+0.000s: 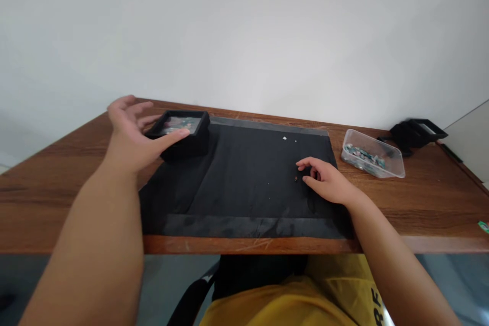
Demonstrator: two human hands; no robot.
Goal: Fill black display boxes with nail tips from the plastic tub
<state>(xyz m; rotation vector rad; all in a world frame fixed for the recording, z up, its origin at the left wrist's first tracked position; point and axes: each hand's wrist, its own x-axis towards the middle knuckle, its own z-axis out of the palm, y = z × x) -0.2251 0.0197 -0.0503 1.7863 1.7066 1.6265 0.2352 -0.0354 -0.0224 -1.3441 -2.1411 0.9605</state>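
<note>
My left hand (pixel 133 125) is at the left side of a black open-topped box (pixel 204 125), with greenish and pinkish bits visible inside. Its fingers are spread and lifted, and the thumb reaches across the box's near rim; whether it touches the rim I cannot tell. My right hand (pixel 324 178) hovers low over or rests on the right part of a black mat (pixel 237 178), fingers loosely curled and apart from the thumb. Beside its thumb lies a tiny brownish speck (pixel 295 179). A white fragment (pixel 284 138) lies farther back on the mat.
To the right stands a clear plastic container (pixel 393 165) holding greenish and pale pieces. Behind it is a black device or stand (pixel 416 132) near the wall. The mat covers part of a wooden table (pixel 428 204), whose front edge runs close to my body.
</note>
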